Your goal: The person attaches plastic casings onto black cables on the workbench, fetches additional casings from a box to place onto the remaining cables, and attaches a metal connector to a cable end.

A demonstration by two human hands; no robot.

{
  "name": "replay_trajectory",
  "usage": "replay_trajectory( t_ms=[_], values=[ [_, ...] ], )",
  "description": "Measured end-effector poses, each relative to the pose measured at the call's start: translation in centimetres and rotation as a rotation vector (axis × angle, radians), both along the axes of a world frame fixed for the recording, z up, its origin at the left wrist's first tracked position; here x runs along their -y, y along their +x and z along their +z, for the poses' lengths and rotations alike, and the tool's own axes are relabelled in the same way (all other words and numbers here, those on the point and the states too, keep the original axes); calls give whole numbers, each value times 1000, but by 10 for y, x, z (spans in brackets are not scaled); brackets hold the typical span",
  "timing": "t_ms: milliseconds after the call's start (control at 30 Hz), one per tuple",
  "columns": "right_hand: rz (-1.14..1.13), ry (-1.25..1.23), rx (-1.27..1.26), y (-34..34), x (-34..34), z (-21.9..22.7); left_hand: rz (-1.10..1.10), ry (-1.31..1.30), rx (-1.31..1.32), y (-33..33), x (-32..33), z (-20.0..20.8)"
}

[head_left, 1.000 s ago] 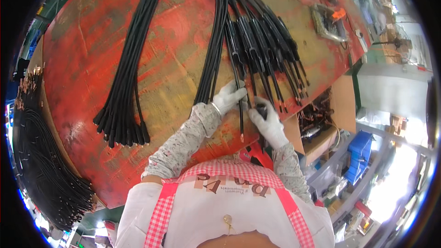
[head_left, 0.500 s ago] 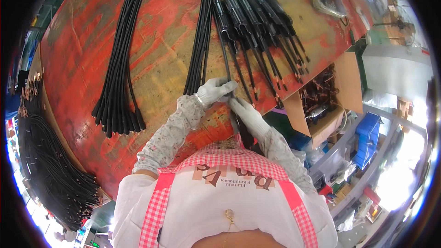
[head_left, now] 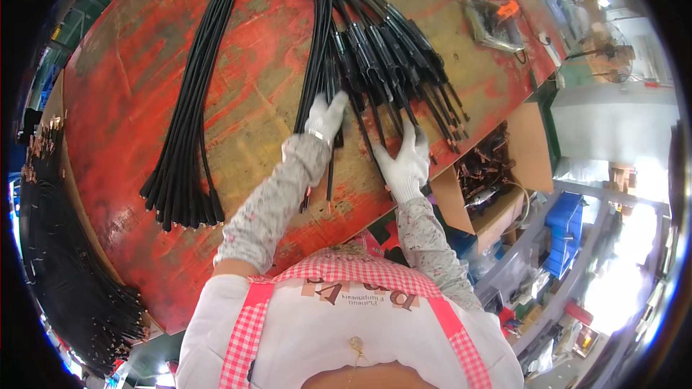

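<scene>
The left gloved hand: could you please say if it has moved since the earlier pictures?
Yes: judged against the open cardboard box, the left hand has moved forward over the red table, toward its far side.

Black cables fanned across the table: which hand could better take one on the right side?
Probably the right hand: it is spread open near the lower ends of the black cables, while the left hand sits at the fan's left edge.

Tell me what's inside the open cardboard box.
The cardboard box holds jumbled dark and copper-coloured pieces; they cover its bottom, so anything deeper cannot be seen.
</scene>
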State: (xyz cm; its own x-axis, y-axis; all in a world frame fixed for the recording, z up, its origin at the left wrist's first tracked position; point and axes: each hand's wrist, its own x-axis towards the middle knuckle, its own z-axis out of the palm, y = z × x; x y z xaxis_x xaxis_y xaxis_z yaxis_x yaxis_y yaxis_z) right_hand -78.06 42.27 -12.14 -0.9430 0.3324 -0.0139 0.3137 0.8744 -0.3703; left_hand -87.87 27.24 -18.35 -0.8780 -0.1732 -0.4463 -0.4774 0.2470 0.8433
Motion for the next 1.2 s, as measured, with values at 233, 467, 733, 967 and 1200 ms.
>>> replay_trajectory(
  t_ms=[233,467,733,967,1200],
  values=[
    [-7,180,139,6,-6,-29,-339,-333,-379,-28,-5,0],
    [39,30,365,-20,-23,-27,-614,-626,-229,39,-9,27],
    [146,-58,183,-35,-55,56,-484,-483,-100,-22,-53,10],
    [185,25,140,-28,-109,-34,-517,-566,-274,-6,-12,54],
    [255,103,-90,-24,-107,-53,-345,-922,-91,78,54,26]
  ],
)
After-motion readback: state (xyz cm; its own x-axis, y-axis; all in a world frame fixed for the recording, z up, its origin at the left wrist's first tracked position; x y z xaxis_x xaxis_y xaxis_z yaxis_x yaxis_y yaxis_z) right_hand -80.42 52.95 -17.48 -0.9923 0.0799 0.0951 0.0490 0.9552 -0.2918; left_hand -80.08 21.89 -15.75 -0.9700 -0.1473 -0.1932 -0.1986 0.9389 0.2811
